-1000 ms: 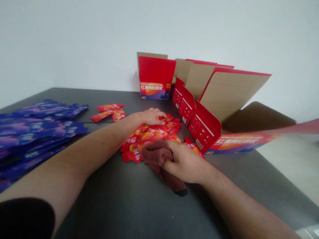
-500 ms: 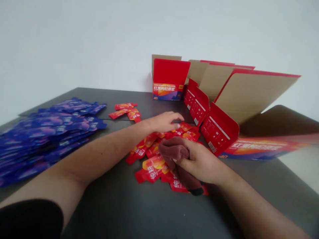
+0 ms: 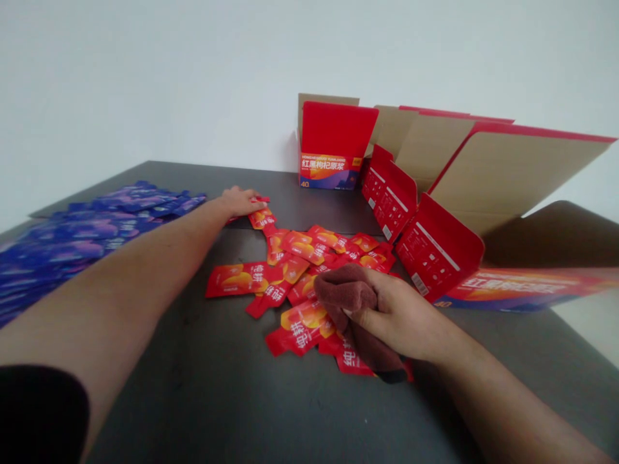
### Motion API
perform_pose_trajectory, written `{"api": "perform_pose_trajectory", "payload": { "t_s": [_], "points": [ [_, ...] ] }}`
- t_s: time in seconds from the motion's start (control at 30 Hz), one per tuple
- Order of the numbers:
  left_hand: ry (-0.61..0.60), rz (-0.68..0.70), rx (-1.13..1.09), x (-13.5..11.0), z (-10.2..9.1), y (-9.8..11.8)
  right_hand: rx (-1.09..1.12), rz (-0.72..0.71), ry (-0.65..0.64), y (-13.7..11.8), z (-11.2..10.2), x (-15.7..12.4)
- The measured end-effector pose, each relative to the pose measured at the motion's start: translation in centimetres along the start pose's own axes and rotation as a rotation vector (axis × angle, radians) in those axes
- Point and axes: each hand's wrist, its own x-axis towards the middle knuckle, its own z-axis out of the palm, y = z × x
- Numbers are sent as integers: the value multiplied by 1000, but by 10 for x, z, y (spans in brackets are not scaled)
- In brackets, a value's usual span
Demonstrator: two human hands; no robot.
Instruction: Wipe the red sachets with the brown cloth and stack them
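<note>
While resting, beside blue sachets, left hand over outlying red sachets (not showing whether gripping), possibly scattering central red sachets by sweeping; clutching maroon cloth in right hand, possibly jamming sachets against red carton by pushing.

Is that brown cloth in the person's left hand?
No, the right hand grips the brown cloth, while the left hand is at some red packets.

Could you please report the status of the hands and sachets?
Right hand holding brown cloth, partly hiding red sachet pile. Left hand at sachets farther back. Open boxes at right.
</note>
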Motion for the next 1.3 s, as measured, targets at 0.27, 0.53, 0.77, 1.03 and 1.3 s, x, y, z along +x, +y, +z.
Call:
{"api": "perform_pose_trajectory", "payload": {
  "t_s": [0.27,0.53,0.77,1.03,1.3],
  "points": [
    [14,109,-90,-44,14,36,-40,-69,19,1,-3,1],
    [29,206,-152,-123,8,57,-148,-98,70,6,-8,-1],
    [59,219,-209,-164,13,65,-96,-144,98,16,-12,2],
    [156,154,-303,-195,-5,38,-20,-52,297,17,-21,11],
    [54,133,-239,-215,-1,15,-110,-40,415,-29,-27,28]
  ]
}}
